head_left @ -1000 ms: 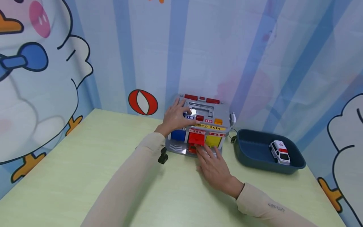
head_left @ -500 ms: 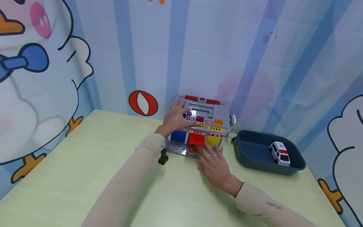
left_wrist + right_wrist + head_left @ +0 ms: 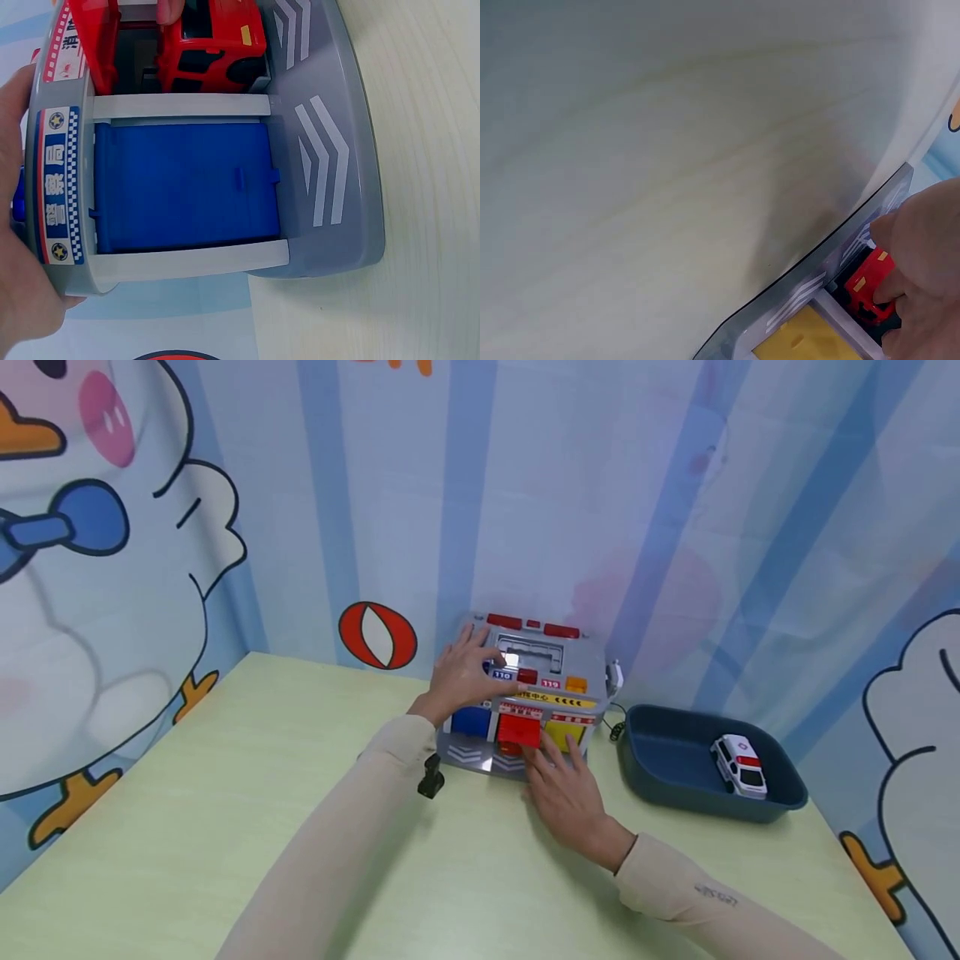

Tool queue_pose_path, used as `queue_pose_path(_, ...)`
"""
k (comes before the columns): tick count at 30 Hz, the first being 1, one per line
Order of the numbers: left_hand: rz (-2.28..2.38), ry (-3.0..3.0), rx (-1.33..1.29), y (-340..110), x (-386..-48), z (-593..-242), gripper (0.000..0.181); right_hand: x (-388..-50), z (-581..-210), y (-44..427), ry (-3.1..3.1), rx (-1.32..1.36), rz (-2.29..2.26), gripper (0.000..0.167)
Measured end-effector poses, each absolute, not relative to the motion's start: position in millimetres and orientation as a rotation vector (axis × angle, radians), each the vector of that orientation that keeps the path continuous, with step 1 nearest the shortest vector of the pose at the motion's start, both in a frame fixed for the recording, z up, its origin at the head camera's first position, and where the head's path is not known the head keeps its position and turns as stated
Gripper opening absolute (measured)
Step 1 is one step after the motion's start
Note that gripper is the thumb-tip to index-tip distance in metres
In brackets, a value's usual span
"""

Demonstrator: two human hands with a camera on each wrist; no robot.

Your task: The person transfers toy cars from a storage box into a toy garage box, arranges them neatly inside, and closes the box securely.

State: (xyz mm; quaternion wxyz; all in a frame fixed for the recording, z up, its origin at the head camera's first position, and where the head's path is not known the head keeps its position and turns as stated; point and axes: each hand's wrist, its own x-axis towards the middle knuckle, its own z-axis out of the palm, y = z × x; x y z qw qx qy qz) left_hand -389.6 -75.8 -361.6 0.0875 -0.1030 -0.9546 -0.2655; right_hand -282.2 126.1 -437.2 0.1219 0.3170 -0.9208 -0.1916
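A grey toy rescue garage [image 3: 588, 652] stands against the backdrop, its red door [image 3: 519, 730] tilted up while the blue door [image 3: 180, 187] and yellow door [image 3: 806, 337] hang down. Under the red door a red toy car [image 3: 225, 34] sits partly inside the bay. My left hand [image 3: 463, 668] rests on the roof's left side, the thumb lying along the front edge. With extended fingers my right hand [image 3: 566, 797] touches the red car at the bay's mouth; one fingertip [image 3: 169, 9] lies on the car. Most of the car is hidden in the head view.
A dark blue tray [image 3: 675, 789] on the right holds a white toy ambulance [image 3: 740, 764]. Between tray and garage lies a coiled black cord [image 3: 617, 729]. The pale green table [image 3: 225, 818] meets a cartoon backdrop [image 3: 397, 485] behind the garage.
The red car has slid further into the bay under the raised red door, with the right fingers at it. My left hand has stayed on the roof.
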Motion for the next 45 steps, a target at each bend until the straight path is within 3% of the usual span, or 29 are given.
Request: queue_pose_path(45,-0.800,-2.840,-0.306,-75.1,-387.7,-361.4,0.059,-294.8,-433.2,108.8,-2.827,0.870,-0.200,0.072)
